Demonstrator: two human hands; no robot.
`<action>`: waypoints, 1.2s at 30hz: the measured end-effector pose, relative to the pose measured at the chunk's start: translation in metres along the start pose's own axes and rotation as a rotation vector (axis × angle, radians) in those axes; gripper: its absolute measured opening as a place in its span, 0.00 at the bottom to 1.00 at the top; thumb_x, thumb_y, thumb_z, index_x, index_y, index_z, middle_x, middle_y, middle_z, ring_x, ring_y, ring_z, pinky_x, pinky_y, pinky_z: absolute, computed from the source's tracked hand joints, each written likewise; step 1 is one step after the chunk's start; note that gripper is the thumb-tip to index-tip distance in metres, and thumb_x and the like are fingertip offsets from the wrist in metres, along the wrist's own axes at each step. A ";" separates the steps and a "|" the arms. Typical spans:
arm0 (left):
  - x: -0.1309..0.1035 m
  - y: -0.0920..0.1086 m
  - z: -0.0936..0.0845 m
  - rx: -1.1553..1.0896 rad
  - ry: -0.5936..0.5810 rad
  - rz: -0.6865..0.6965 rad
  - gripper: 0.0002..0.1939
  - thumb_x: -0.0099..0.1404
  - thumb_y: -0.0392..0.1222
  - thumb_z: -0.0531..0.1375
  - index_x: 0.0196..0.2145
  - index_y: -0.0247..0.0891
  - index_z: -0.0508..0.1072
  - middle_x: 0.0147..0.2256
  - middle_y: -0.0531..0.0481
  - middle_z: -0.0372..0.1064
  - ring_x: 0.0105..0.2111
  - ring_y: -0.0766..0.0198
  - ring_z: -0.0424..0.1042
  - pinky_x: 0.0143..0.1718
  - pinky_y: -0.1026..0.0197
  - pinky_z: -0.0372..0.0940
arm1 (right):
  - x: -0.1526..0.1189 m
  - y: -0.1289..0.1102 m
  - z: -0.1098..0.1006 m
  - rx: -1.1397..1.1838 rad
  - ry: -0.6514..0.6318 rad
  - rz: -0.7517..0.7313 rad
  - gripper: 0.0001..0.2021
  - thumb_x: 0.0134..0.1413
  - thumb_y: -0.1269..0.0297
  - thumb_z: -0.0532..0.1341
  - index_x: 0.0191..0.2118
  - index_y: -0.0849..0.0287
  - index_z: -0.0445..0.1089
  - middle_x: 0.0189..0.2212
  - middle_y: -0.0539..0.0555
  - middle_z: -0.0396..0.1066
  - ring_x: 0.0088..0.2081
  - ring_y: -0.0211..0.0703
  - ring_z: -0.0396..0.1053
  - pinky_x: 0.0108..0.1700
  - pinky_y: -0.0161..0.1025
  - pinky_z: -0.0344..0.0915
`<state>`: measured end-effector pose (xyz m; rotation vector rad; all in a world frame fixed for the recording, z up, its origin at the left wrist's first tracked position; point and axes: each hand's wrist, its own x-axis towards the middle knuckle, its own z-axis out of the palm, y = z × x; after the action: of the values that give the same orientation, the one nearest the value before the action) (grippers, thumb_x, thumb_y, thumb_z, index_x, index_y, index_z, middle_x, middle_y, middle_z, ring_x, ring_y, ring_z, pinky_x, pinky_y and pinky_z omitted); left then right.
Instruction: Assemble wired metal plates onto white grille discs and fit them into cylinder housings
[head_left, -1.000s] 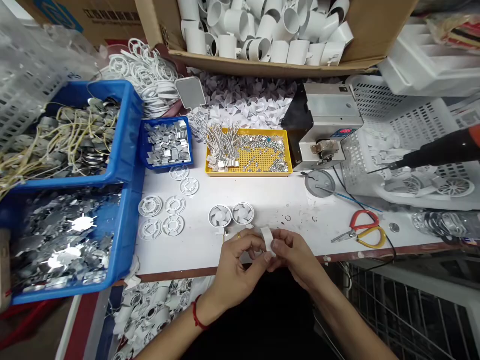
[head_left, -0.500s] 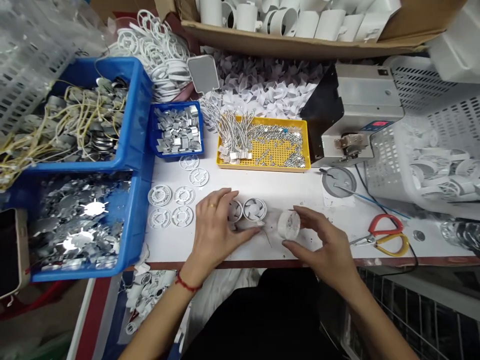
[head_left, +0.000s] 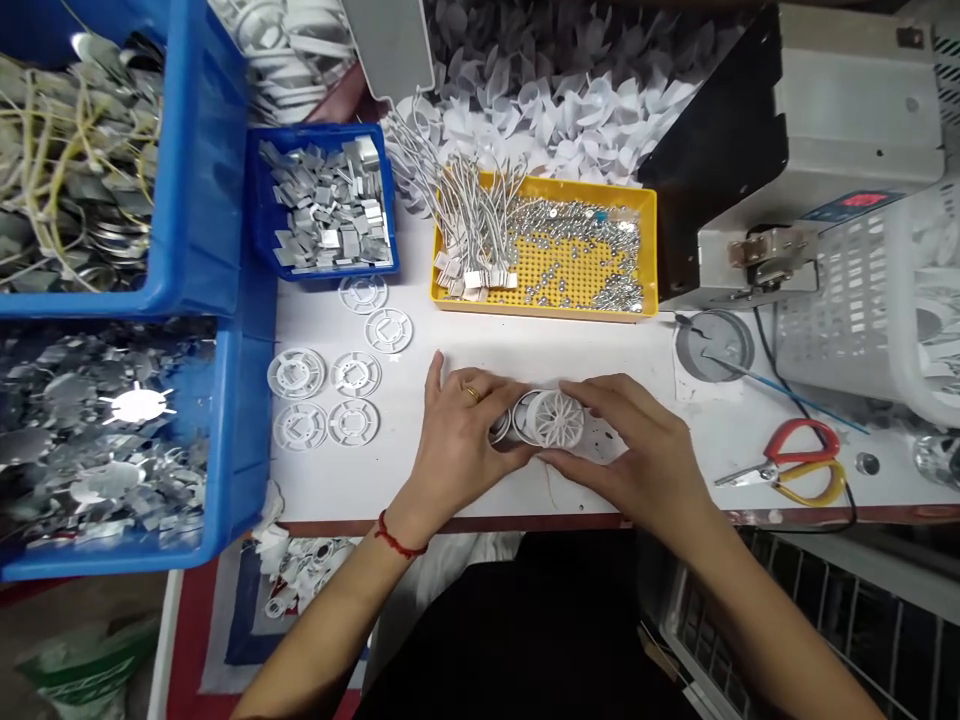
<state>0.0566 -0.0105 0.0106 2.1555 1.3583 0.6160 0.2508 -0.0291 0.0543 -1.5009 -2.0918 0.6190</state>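
Both hands meet over the white worktop (head_left: pixel 442 480). My left hand (head_left: pixel 469 430) is closed around a pair of round white plastic housings (head_left: pixel 520 422) standing side by side; its fingers hide most of them. My right hand (head_left: pixel 637 440) grips a round white plastic piece (head_left: pixel 559 420) with a petal-like spoke pattern on its face, between thumb and fingers. That piece overlaps the right-hand housing; whether it is seated there I cannot tell. Off to the left lie several flat white plastic rings (head_left: pixel 354 422).
A yellow tray (head_left: pixel 544 310) of screws and wired connectors stands behind the hands. At left are a small blue bin (head_left: pixel 337 268) of metal clips and larger blue bins (head_left: pixel 225 420). Scissors (head_left: pixel 802 465), a round grey dish (head_left: pixel 716 350) and a metal machine (head_left: pixel 855 110) are at right.
My right hand has brought the round white piece leftward, from apart to over the right-hand housing. My left hand keeps its grip. The head view has moved closer to the worktop.
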 end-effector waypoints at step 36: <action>0.012 -0.024 -0.002 0.098 0.043 0.175 0.21 0.58 0.47 0.64 0.50 0.48 0.72 0.40 0.48 0.73 0.43 0.51 0.69 0.64 0.36 0.42 | -0.018 0.016 -0.024 -0.144 -0.003 0.226 0.29 0.47 0.53 0.70 0.56 0.52 0.68 0.50 0.55 0.72 0.47 0.46 0.72 0.48 0.42 0.70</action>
<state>0.0443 0.0092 -0.0021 2.3701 1.2542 0.6786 0.2826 -0.0393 0.0613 -1.8361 -2.0211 0.5606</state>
